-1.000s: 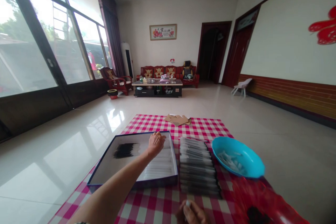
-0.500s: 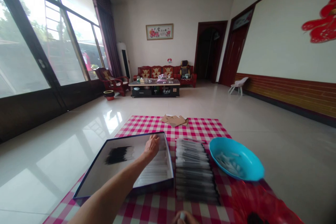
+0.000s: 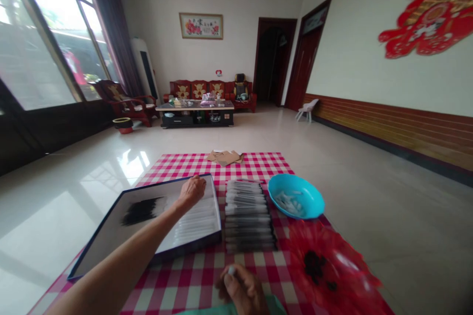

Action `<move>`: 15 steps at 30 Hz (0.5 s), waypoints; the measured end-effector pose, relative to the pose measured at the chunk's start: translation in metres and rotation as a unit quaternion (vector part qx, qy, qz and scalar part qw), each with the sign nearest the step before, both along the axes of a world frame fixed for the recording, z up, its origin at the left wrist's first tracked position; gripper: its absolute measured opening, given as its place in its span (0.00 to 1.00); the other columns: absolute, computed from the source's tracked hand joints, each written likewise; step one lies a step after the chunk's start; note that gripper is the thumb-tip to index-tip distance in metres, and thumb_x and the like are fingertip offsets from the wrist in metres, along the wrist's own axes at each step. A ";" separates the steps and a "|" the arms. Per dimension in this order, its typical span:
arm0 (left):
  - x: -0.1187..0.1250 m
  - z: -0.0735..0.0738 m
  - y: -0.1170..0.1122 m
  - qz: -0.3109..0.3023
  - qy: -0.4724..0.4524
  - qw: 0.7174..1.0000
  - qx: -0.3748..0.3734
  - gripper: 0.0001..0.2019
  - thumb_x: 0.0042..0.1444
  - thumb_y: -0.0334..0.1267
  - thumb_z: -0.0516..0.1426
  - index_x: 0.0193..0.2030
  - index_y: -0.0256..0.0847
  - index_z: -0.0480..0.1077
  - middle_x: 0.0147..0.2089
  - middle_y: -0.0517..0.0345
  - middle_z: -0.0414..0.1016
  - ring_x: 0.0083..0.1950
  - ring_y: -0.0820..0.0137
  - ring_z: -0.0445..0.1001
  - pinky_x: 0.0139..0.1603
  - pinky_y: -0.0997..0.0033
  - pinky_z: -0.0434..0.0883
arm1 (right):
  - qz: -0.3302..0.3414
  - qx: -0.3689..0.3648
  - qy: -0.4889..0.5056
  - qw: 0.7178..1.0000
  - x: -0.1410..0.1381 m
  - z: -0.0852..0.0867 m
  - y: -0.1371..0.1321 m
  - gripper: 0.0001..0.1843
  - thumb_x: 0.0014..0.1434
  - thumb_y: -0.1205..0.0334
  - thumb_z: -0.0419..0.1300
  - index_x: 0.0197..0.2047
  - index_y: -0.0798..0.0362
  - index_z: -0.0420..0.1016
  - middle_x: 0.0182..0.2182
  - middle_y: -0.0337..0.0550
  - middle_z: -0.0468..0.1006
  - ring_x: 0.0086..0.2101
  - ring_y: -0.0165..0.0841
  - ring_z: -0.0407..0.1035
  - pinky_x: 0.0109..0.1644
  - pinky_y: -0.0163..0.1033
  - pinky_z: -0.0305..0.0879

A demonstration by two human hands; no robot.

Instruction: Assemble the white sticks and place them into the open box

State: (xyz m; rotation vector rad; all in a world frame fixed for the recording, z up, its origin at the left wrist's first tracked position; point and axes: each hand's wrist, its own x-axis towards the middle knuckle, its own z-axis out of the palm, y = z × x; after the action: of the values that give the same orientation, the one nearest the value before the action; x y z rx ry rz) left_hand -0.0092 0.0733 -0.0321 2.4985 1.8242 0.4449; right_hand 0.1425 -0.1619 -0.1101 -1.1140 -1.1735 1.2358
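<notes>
My left hand [image 3: 191,190] reaches out with curled fingers and rests on the clear tubes at the far right of a shallow dark-rimmed box [image 3: 111,238]. A black clump [image 3: 141,211] lies on the box's pale floor to the left. Close to my body, my right hand [image 3: 241,290] is closed around a small white piece [image 3: 231,270] whose tip sticks up between the fingers. A stack of long clear packs with dark ends [image 3: 247,214] lies right of the box. Small white pieces fill a blue bowl [image 3: 312,205] further right.
All of it sits on a pink-and-white checked cloth [image 3: 207,167] on a glossy tiled floor. A red plastic bag [image 3: 332,275] with something black in it lies at the near right. Brown cardboard scraps [image 3: 225,157] lie at the cloth's far edge. A coffee table and red sofa stand far back.
The camera has swung right and down, so everything has shifted left in view. My left hand stays on the tubes in the box. My right hand has come further up into view.
</notes>
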 end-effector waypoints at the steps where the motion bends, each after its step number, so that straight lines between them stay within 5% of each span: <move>1: 0.003 0.008 -0.010 -0.011 -0.017 1.000 0.017 0.14 0.62 0.37 0.47 0.38 0.37 0.73 0.40 0.50 0.73 0.41 0.65 0.73 0.42 0.65 0.69 | 0.002 0.007 0.003 1.000 0.000 0.004 -0.002 0.24 0.55 0.40 0.53 0.29 0.54 0.74 0.21 0.42 0.75 0.24 0.30 0.69 0.27 0.31 0.62; 4: 0.009 0.025 -0.056 -0.066 -0.077 0.992 0.073 0.14 0.63 0.40 0.47 0.44 0.41 0.72 0.45 0.54 0.72 0.46 0.68 0.72 0.46 0.70 0.67 | 0.003 0.030 0.006 1.000 0.000 0.013 -0.008 0.19 0.57 0.46 0.55 0.36 0.54 0.74 0.25 0.41 0.76 0.27 0.30 0.69 0.31 0.32 0.63; 6: 0.011 0.020 -0.097 -0.128 -0.194 0.959 0.160 0.12 0.62 0.40 0.49 0.44 0.41 0.71 0.43 0.56 0.73 0.44 0.70 0.72 0.45 0.73 0.67 | -0.011 0.058 -0.005 0.998 -0.001 0.016 -0.009 0.16 0.58 0.50 0.56 0.38 0.55 0.74 0.25 0.41 0.76 0.27 0.30 0.69 0.31 0.32 0.64; 10: 0.013 -0.026 -0.162 -0.175 -0.285 0.924 0.186 0.09 0.62 0.35 0.50 0.44 0.41 0.69 0.38 0.57 0.73 0.40 0.71 0.73 0.41 0.74 0.68 | -0.089 0.094 -0.035 0.991 0.000 0.021 -0.003 0.16 0.59 0.52 0.55 0.43 0.55 0.73 0.27 0.42 0.77 0.29 0.31 0.70 0.34 0.34 0.66; 15: 0.016 -0.076 -0.177 -0.221 -0.283 0.917 0.176 0.10 0.61 0.31 0.48 0.46 0.40 0.68 0.37 0.56 0.73 0.39 0.70 0.72 0.41 0.72 0.70 | -0.152 0.076 -0.054 0.984 0.026 0.042 0.007 0.18 0.56 0.49 0.57 0.42 0.54 0.69 0.30 0.46 0.80 0.30 0.35 0.74 0.36 0.37 0.71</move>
State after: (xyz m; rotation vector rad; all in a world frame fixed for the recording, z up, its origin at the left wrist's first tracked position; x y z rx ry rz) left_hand 0.0073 -0.1035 -0.1083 2.4841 1.0001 1.3827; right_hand 0.1682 -0.1545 -0.0684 -1.2058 -1.1096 0.8462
